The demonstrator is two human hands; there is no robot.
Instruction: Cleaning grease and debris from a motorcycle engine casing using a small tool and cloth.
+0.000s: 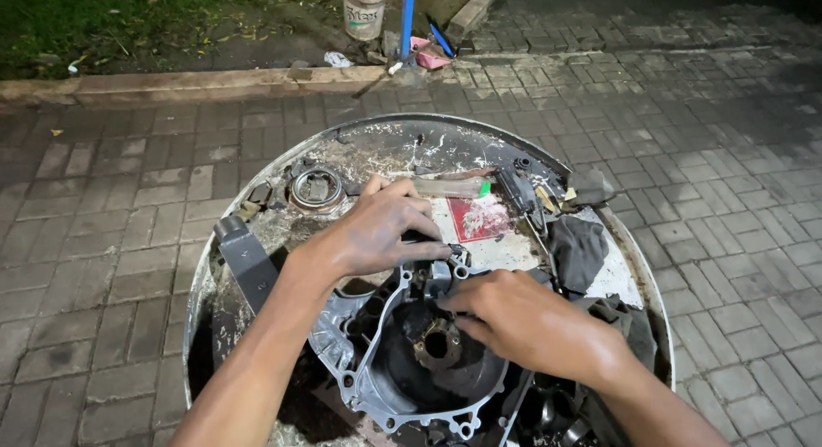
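Resting on a round, grimy tabletop (257,169), a grey metal engine cover (390,374) lies open side up under both hands. Left hand (377,229) pinches a small dark part at the cover's top rim, while right hand (522,323) presses curled fingers on the rim; I cannot tell if it holds anything. Greasy fingers could likely drop that part into the cover's hollow.

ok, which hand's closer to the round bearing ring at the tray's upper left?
Left. The left hand lies just right of the bearing ring; the right hand sits lower right, over the engine cover.
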